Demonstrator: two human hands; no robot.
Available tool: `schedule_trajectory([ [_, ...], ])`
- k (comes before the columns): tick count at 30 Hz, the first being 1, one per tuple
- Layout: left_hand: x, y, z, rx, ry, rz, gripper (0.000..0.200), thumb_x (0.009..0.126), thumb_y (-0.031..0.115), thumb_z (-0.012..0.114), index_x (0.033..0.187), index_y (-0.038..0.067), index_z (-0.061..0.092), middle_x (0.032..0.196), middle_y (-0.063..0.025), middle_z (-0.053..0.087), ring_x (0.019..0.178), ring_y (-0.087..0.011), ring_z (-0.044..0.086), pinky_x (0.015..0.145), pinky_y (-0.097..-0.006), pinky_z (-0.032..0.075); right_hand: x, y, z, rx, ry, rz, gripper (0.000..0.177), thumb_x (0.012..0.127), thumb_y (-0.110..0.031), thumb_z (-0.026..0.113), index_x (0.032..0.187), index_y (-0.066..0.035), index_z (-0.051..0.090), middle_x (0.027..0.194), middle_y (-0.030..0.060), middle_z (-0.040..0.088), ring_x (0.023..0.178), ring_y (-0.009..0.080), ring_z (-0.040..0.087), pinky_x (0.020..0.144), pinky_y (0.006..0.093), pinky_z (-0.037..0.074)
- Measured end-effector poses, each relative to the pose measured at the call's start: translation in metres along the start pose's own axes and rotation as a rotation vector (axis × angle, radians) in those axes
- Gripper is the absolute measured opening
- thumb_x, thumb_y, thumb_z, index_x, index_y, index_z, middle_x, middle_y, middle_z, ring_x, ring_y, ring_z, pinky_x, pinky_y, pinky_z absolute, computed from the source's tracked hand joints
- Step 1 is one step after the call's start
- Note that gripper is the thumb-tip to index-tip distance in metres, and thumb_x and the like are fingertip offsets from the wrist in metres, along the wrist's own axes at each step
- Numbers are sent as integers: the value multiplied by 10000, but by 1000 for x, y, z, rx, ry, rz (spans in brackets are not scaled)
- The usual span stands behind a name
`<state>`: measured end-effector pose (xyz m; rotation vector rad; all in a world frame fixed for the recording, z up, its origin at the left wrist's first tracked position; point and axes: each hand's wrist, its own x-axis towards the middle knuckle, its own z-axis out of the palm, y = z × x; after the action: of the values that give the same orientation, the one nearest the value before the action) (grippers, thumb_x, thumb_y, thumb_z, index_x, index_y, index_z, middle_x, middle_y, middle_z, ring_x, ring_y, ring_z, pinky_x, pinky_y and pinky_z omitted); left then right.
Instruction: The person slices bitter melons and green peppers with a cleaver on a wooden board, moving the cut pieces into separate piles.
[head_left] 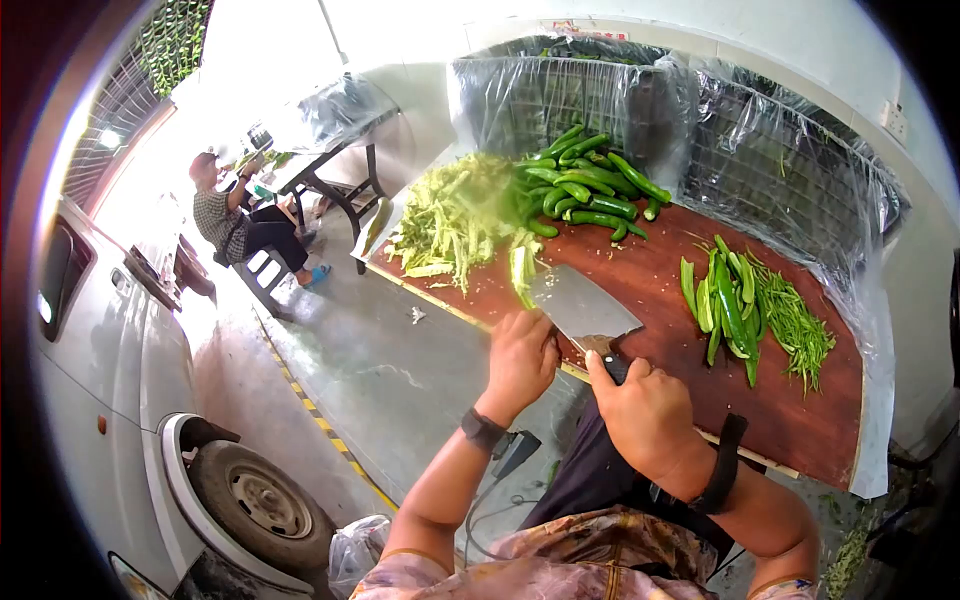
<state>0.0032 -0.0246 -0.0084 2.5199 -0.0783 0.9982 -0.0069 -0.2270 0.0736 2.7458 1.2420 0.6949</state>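
Observation:
My right hand (645, 410) is wrapped around the dark handle of a broad cleaver (585, 303), whose blade lies low over the reddish-brown board (650, 290). Close to the blade's left end, my left hand (523, 355) is closed at the board's near edge. A pale green pepper piece (523, 268) runs up from its fingers, which partly hide it. Beyond sits a heap of pale pepper cores and scraps (450, 220), beside a pile of whole green peppers (590, 185). Split pepper halves (730, 300) and thin green shreds (797, 325) lie to the right.
Plastic-draped crates (780, 150) stand behind the board. A seated person (235, 215) works at another table (340, 135) at the far left. A white vehicle (110, 390) is parked on the left, near a yellow-black floor line (315, 420). A plastic bag (357, 552) sits below.

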Motion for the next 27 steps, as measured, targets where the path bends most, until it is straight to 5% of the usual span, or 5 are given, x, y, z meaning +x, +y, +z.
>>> schedule_trajectory([
  [6, 5, -3, 1, -62, 41, 14, 200, 812, 74, 619, 999, 13, 658, 1009, -137, 625, 938, -339, 573, 866, -431, 447, 46, -2, 40, 48, 105, -24, 378, 846, -165, 597, 1219, -150, 659, 713, 87, 584, 586, 223, 616, 475, 339, 497],
  [10, 3, -4, 0, -100, 38, 9, 232, 794, 61, 614, 1017, 16, 661, 995, -143, 616, 918, -350, 563, 842, -437, 453, 42, -4, 33, 88, 5, -6, 438, 869, -136, 561, 1303, -158, 616, 746, 109, 601, 608, 237, 643, 529, 334, 533],
  [16, 3, -5, 3, -120, 30, 17, 284, 773, 42, 606, 1049, 17, 666, 976, -140, 607, 911, -348, 559, 831, -431, 457, 101, 5, 34, 184, 156, -52, 280, 859, -171, 584, 1136, -125, 591, 715, 89, 648, 633, 261, 665, 537, 368, 533],
  [19, 3, -7, 0, -122, 18, 11, 279, 768, 33, 608, 1039, 20, 672, 970, -134, 607, 909, -340, 561, 834, -429, 458, 124, 12, 12, 241, 100, -2, 328, 866, -169, 576, 1191, -126, 590, 726, 125, 667, 666, 278, 671, 559, 397, 540],
  [27, 5, -7, -1, -101, -7, -5, 284, 789, 46, 610, 1064, 46, 684, 1049, -123, 620, 1002, -342, 559, 865, -441, 461, 75, 53, 8, 461, 322, -16, 353, 837, -166, 692, 1188, -132, 680, 711, 178, 633, 670, 374, 622, 618, 463, 488],
])
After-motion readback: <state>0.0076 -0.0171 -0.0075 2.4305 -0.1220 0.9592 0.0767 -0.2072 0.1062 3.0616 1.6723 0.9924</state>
